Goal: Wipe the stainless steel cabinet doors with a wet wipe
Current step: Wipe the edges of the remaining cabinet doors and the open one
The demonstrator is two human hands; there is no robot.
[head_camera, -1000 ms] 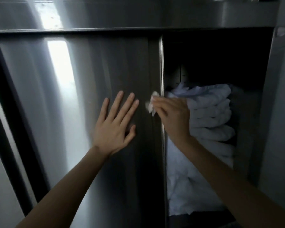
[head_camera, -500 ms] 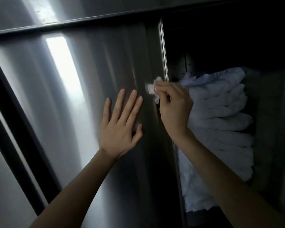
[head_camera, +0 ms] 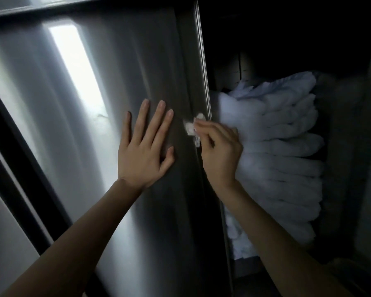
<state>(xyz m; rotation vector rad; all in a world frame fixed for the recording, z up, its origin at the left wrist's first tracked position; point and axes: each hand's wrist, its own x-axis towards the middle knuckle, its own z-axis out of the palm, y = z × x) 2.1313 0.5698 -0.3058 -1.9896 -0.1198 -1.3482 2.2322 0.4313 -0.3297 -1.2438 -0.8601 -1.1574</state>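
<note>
Left hand (head_camera: 145, 151) flat on the steel door (head_camera: 90, 133), palm down, fingers spread and pointing up, gripping nothing. Thumb angled out toward the door's right edge. Right hand (head_camera: 220, 154) just beside it, clenched around a crumpled white wipe (head_camera: 191, 128), pinched between thumb and fingertips. Wipe pressed against the vertical edge strip of the door, right by the seam (head_camera: 202, 82) where the door meets the open compartment. Small tail of the wipe hanging below the fingers, another bit poking out above them. Hands close together, not touching. Bright band of reflected light (head_camera: 77, 67) running diagonally down the door's left half, well left of both hands. Dark frame bar (head_camera: 19, 159) slanting along the door's left side, paler panel beyond it. Horizontal rail (head_camera: 73, 6) across the top. To the right of the seam, compartment open and dark inside. Stack of folded white towels (head_camera: 281, 151) filling it, rounded folds facing out, piled one on another, a looser crumpled sheet on top. Right wrist crossing in front of the stack's left side. Both forearms bare, reaching up from the bottom of the view.
</note>
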